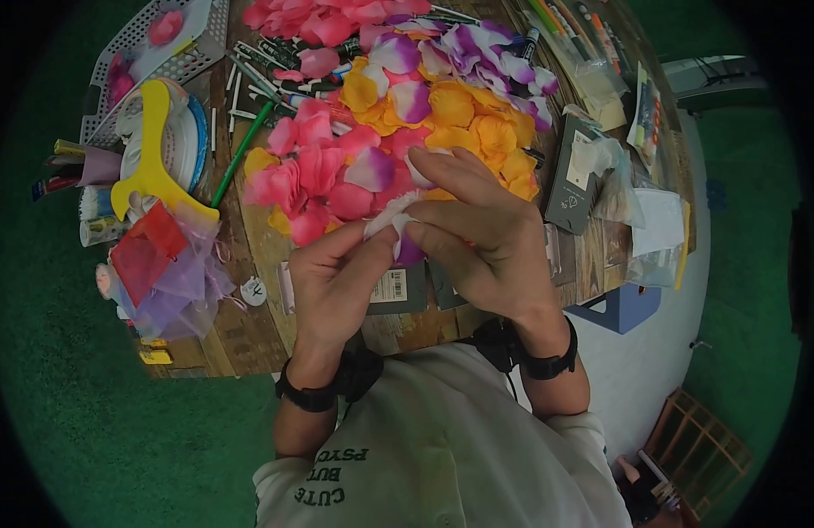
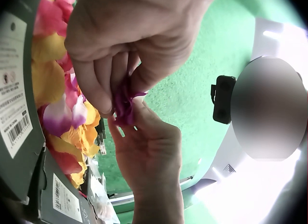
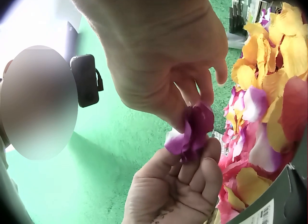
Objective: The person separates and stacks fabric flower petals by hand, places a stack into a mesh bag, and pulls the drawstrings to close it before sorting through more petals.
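Observation:
A small bunch of purple-and-white fabric petals [image 1: 410, 250] is held between both hands, above the table's front edge. My left hand [image 1: 335, 275] pinches it from the left between thumb and fingers. From the other side, my right hand [image 1: 491, 236] pinches it too, its outer fingers spread away. In the left wrist view the gathered purple petals [image 2: 124, 104] lie between the two sets of fingertips. The right wrist view shows the petals [image 3: 193, 132] folded together, with a white part at one side. Fingers hide some of the bunch.
Loose pink petals [image 1: 315, 172], orange petals [image 1: 482, 132] and purple-white petals [image 1: 486, 53] are heaped beyond the hands, over scattered markers. Dark boxes [image 1: 567, 180] lie right and in front. A yellow handle-like piece [image 1: 152, 150], mesh bags [image 1: 174, 273] and a grey basket [image 1: 209, 44] stand left.

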`<act>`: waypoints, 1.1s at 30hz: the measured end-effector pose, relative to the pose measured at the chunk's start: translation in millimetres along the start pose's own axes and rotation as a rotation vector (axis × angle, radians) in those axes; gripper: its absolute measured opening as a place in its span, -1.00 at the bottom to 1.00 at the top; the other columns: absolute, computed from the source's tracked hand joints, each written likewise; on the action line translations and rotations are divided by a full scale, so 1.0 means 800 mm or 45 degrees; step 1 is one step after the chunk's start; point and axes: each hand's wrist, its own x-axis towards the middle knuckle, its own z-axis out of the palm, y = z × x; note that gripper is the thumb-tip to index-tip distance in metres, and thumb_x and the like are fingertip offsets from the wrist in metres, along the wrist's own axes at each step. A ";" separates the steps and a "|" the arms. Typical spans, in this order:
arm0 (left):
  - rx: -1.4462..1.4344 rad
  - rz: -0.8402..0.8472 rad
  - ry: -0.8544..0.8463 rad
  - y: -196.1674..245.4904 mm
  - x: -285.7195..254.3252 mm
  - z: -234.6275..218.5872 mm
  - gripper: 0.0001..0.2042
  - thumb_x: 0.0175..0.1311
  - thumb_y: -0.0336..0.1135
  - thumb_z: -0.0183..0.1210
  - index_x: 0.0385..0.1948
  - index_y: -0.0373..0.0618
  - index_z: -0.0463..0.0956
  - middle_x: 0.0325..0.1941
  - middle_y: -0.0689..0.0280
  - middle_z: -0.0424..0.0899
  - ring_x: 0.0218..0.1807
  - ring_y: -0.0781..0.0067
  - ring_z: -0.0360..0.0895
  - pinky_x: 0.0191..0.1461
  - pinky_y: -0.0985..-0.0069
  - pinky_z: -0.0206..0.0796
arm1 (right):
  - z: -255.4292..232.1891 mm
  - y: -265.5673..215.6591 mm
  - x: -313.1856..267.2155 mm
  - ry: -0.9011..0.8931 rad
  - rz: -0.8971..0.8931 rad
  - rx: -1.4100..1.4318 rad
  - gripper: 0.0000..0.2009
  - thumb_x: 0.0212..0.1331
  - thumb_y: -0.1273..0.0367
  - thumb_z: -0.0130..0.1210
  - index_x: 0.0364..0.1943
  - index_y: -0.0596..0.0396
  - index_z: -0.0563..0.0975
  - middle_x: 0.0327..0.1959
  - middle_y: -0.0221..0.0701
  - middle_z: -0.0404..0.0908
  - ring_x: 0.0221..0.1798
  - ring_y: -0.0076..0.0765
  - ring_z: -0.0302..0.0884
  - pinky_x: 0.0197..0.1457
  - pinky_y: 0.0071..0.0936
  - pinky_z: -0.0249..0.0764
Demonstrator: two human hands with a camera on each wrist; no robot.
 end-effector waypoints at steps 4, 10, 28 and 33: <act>-0.044 -0.063 -0.027 0.001 -0.002 -0.001 -0.83 0.21 -0.51 0.09 -0.21 -0.33 0.57 -0.39 0.46 0.59 -0.38 0.81 0.41 -0.33 0.79 0.25 | 0.000 0.000 -0.005 -0.004 -0.056 -0.033 -0.82 -0.12 0.54 0.20 -0.34 0.23 0.62 0.00 -0.10 0.53 0.09 -0.10 0.49 0.28 -0.14 0.23; -0.051 -0.114 -0.004 0.007 -0.001 0.003 -0.85 0.21 -0.47 0.11 -0.26 -0.32 0.58 -0.42 0.39 0.63 -0.38 0.78 0.47 -0.33 0.76 0.30 | -0.013 -0.007 -0.011 -0.064 0.038 0.118 -0.82 -0.15 0.53 0.23 -0.37 0.27 0.63 0.01 -0.06 0.52 0.10 -0.06 0.48 0.26 -0.20 0.28; -0.029 -0.074 -0.021 -0.006 -0.006 0.003 -0.83 0.22 -0.48 0.07 -0.22 -0.33 0.58 -0.49 0.49 0.53 -0.45 0.82 0.33 -0.42 0.77 0.18 | 0.007 -0.014 -0.018 0.102 0.296 0.103 -0.74 -0.05 0.55 0.20 -0.19 0.31 0.57 0.00 -0.07 0.53 0.10 -0.27 0.48 0.14 -0.40 0.36; 0.003 -0.098 -0.113 -0.003 -0.004 -0.001 -0.83 0.21 -0.47 0.10 -0.23 -0.33 0.57 -0.46 0.49 0.54 -0.42 0.82 0.34 -0.40 0.77 0.19 | 0.003 -0.019 -0.017 0.145 0.741 0.504 -0.75 -0.02 0.53 0.17 -0.19 0.24 0.56 -0.33 -0.20 0.65 -0.37 -0.45 0.61 -0.30 -0.55 0.49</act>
